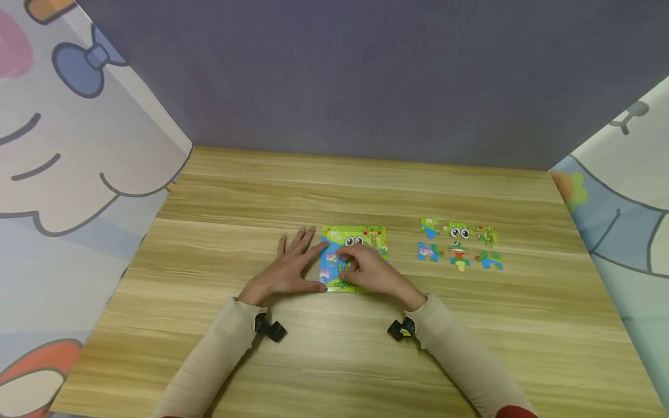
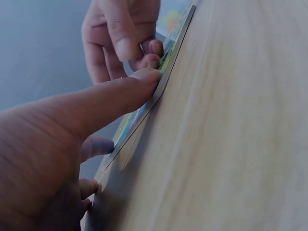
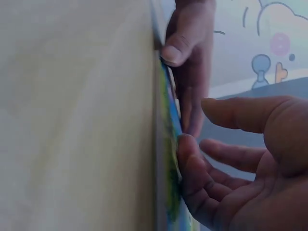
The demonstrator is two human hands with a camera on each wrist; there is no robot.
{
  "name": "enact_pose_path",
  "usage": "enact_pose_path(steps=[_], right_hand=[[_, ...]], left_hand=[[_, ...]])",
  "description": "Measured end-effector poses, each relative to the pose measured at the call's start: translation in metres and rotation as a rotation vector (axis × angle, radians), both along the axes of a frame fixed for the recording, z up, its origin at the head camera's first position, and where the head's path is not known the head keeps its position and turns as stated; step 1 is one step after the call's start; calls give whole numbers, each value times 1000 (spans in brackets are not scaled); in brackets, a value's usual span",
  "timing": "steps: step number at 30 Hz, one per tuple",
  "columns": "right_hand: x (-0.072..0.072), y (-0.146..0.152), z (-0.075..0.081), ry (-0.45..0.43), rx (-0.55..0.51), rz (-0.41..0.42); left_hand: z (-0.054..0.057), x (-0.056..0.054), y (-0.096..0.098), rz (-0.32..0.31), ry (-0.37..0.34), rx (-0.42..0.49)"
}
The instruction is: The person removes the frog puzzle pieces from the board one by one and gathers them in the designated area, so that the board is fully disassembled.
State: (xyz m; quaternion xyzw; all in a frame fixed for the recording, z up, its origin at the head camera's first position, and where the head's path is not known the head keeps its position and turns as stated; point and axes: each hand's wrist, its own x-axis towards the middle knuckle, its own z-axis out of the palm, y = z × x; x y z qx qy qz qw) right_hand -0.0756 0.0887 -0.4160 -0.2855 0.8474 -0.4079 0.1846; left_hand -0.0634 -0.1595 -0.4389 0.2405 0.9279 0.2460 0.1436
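A frog jigsaw puzzle board (image 1: 377,234) lies flat on the table, its bright picture partly covered by both hands. At its left edge the left hand (image 1: 289,271) is spread, thumb and index finger touching the border. The left wrist view shows that thumb (image 2: 139,82) pressing on the board's rim. The right hand (image 1: 372,270) is over the middle of the board. Its bent fingers (image 3: 192,166) touch the surface in the right wrist view, while the thumb (image 3: 231,111) stands apart from them. No piece is visible between them.
To the board's right, several loose jigsaw pieces (image 1: 460,232) lie in two rows, showing frog eyes, a mouth and a pink flower. A grey panel (image 1: 366,81) rises behind the wooden table (image 1: 251,203), and printed cartoon walls (image 1: 68,174) flank it.
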Motion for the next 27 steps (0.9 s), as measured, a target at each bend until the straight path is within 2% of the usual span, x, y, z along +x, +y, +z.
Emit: enact_pose_path(steps=[6,16,27], right_hand=[[4,-7,-5,28,94,-53],[9,-16,-8,82,199,-69],[12,-18,-10,110,198,-100]], left_hand=[[0,0,-1,-6,23,-29],[2,1,0,-8,37,-23],[-1,-1,2,-6,25,-39]])
